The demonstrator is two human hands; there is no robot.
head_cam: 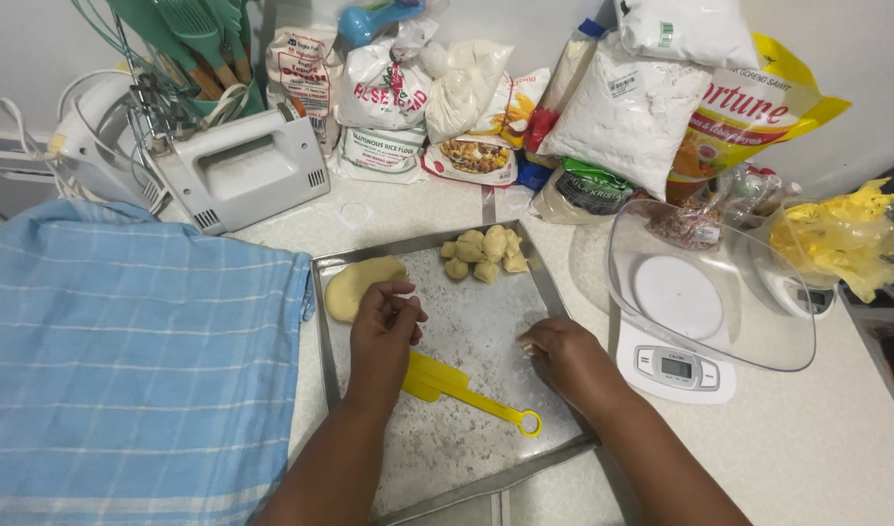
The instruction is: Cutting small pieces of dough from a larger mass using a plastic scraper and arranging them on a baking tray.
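A square metal tray (486,331) dusted with flour lies on the counter. My left hand (384,331) rests on the tray with its fingertips pinched on the edge of a flat slab of pale yellow dough (354,284) at the tray's far left corner. My right hand (562,353) lies curled on the tray's right side; a small bit of dough may be under its fingers, but I cannot tell. Several small dough balls (484,253) are heaped at the tray's far edge. A yellow plastic scraper (462,388) lies on the tray between my hands.
A kitchen scale with a clear bowl (705,302) stands right of the tray. A blue checked cloth (126,360) covers something at left. A white hand mixer (238,168), flour bags (622,107) and a yellow plastic bag (851,239) line the back.
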